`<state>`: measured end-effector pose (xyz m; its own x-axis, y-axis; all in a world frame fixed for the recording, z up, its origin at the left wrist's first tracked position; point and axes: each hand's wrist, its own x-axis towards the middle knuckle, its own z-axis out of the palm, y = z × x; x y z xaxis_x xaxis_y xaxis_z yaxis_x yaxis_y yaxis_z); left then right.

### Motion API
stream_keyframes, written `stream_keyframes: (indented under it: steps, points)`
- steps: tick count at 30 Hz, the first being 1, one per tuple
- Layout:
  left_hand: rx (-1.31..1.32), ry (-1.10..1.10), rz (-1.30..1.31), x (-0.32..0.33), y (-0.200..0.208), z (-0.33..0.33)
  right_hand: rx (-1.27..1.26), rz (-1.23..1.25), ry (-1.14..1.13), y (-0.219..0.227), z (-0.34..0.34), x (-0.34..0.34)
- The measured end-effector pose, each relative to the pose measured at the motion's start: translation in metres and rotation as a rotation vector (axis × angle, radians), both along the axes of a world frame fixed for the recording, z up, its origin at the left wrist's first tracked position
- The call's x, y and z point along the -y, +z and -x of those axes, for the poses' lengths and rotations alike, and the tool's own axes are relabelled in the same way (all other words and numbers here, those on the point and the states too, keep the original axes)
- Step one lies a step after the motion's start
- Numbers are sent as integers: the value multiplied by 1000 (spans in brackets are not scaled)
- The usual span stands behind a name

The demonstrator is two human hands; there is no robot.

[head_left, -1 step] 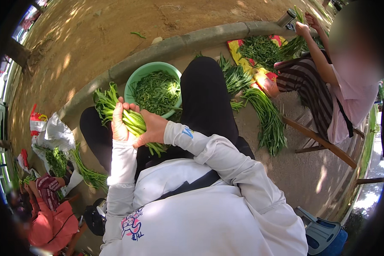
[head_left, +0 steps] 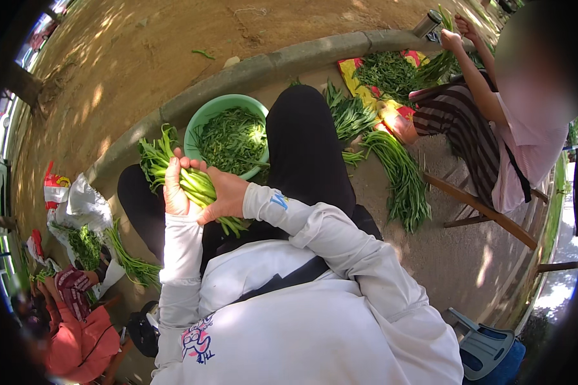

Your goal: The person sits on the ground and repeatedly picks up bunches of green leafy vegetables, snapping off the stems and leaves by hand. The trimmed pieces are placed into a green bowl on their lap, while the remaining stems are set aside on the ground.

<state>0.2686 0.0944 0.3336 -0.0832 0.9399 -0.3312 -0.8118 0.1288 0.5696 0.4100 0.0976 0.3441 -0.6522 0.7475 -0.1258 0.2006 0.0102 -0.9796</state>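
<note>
Over my lap I hold a bunch of leafy greens (head_left: 198, 186), its pale stems gathered together and its leaves pointing to the far left. My left hand (head_left: 175, 186) wraps it from the left, thumb up along the stems. From the right, my right hand (head_left: 227, 192) closes round the same bunch, its fingers partly hidden behind the stems. The cut ends hang below my hands. Just beyond them stands a light green basin (head_left: 189, 138) holding loose, narrow green leaves (head_left: 231, 138).
Long-stemmed greens (head_left: 398, 179) lie on the ground at right, beside a seated person (head_left: 533, 147) handling stems. Leaves cover a red-yellow sack (head_left: 350, 70). A concrete kerb (head_left: 257, 69) curves behind the basin. At left are a white sack (head_left: 87, 202) and another person (head_left: 77, 340); a blue-grey stool (head_left: 485, 350) stands lower right.
The view has shifted slightly. Both my hands keep the same grip on the bunch of leafy greens.
</note>
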Motion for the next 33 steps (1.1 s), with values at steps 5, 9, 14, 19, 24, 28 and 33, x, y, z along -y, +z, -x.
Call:
stream_keyframes:
  steps: [5,9,14,19,24,28,33]
  points:
    - [107,-100,-41,-4,20,-7,-91,-93,13,1,-13,-14]
    - [-45,-53,-41,-15,34,-27,-100,-102,-115,12,-21,-12]
    - [-279,-185,-143,-39,58,-49,-68,-257,-224,35,-46,-29]
    - [-342,-351,-237,-84,102,-114,-2,-368,-256,77,-130,-76]
    - [-240,-907,-308,-127,109,-153,41,-391,-270,146,-219,-120]
    - [-1528,-602,-942,-98,54,-180,416,-468,-435,147,-272,-145]
    - [-1917,-506,-1072,-53,9,-165,552,-833,-570,18,-281,-200]
